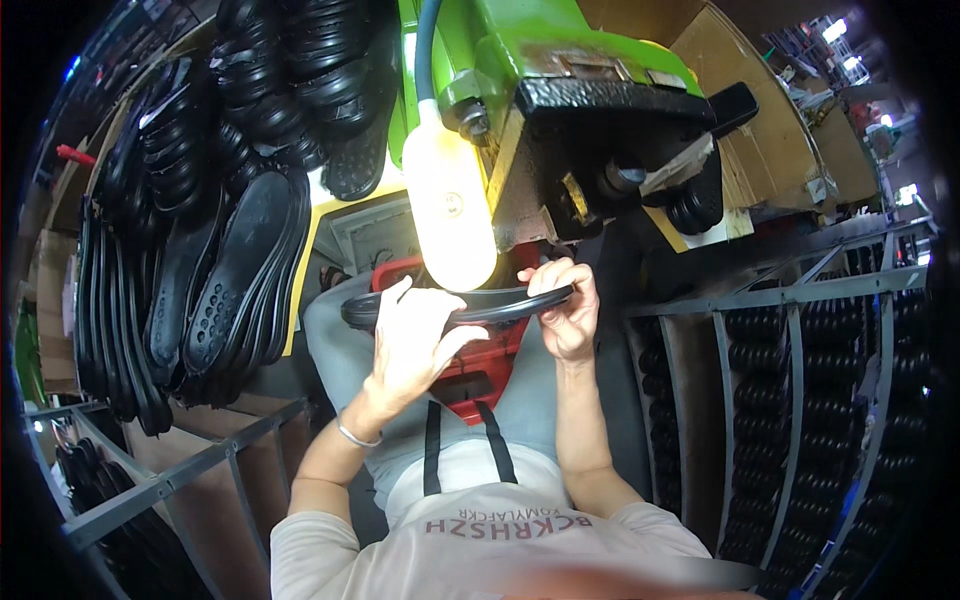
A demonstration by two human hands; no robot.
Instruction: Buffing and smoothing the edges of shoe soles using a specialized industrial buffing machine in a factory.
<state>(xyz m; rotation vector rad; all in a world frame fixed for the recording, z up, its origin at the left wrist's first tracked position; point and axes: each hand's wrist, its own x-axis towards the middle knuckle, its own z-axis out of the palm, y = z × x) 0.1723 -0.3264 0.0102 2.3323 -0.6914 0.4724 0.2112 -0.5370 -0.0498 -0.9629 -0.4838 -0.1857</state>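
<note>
Sole, black, flat, held edge-on across frame centre, just under the glowing lamp bulb. Left hand grips its left half, fingers curled over the top edge, thumb toward the middle. Right hand pinches the right end, fingers wrapped over the rim. Both hands closed on the sole, none free. Silver bracelet on the left wrist.

Directly above: green machine with a black cast head, upper centre of frame. Sole sits just below that head, not clearly touching it. Grey hose runs down into the lamp. Red part below the sole, partly hidden by the hands.

Upper left: hanging stacks of black soles, tread side out. Right side: grey metal rack with rows of dark stacked soles behind the bars. Another grey rack frame at lower left. Cardboard boxes upper right.
</note>
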